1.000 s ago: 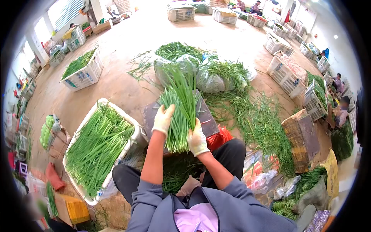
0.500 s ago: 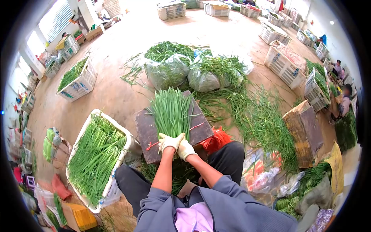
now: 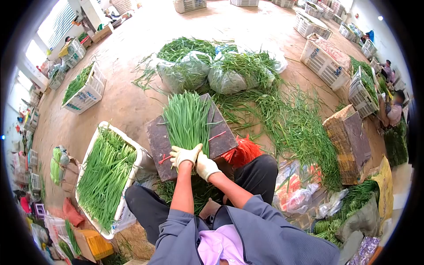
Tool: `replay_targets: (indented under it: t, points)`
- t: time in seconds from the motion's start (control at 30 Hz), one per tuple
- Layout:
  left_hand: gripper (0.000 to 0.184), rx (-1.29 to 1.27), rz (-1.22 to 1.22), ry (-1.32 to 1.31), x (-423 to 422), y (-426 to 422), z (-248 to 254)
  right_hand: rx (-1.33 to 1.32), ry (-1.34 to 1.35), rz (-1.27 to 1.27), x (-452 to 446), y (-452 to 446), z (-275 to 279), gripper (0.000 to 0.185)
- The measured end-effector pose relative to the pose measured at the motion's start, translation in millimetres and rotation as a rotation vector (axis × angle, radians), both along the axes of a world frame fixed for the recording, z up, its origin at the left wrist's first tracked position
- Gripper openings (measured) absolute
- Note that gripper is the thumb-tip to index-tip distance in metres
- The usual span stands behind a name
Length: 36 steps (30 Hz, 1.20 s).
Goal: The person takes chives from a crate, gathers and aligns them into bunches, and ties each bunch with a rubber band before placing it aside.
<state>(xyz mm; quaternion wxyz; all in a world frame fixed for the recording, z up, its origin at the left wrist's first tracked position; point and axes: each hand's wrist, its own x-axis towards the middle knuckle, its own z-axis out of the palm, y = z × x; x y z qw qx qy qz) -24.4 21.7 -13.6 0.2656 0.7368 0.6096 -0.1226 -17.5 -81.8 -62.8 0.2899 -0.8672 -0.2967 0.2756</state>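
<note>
At frame centre, press softly and evenly with the open left hand (image 3: pixel 185 157) and the right hand (image 3: pixel 206 167), of unclear grip, without bending the green stalks (image 3: pixel 187 117) on the bench (image 3: pixel 157 137).

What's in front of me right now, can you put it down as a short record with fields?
bundle: long green stalks, lying on a dark board
left hand: gloved, at the bundle's near end
right hand: gloved, beside the left
red tie: shows on both sides of bundle
left side: white crate of stalks
beyond board: plastic bags with loose greens
</note>
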Motion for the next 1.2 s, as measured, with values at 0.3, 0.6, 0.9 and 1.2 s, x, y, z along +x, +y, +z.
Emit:
replay_targets:
  t: [0.3,0.6,0.9,1.2]
  points:
    - [0.137,0.128,-0.085,0.026,-0.6,-3.0,-19.4,0.579,0.683,-0.849,99.4,-23.3,-66.0,0.045]
    - [0.131,0.171,-0.087,-0.001,-2.2,-2.0,-23.1,0.764,0.940,-0.857,115.8,-2.2,-66.7,0.020]
    - [0.124,0.159,-0.226,-0.014,-9.1,-0.4,-24.7,0.889,-0.142,-0.614,44.2,-17.2,-36.8,0.013]
    - [0.106,-0.043,-0.463,-0.257,-49.0,23.4,-26.7,0.279,-0.452,0.436,62.9,20.6,22.7,0.013]
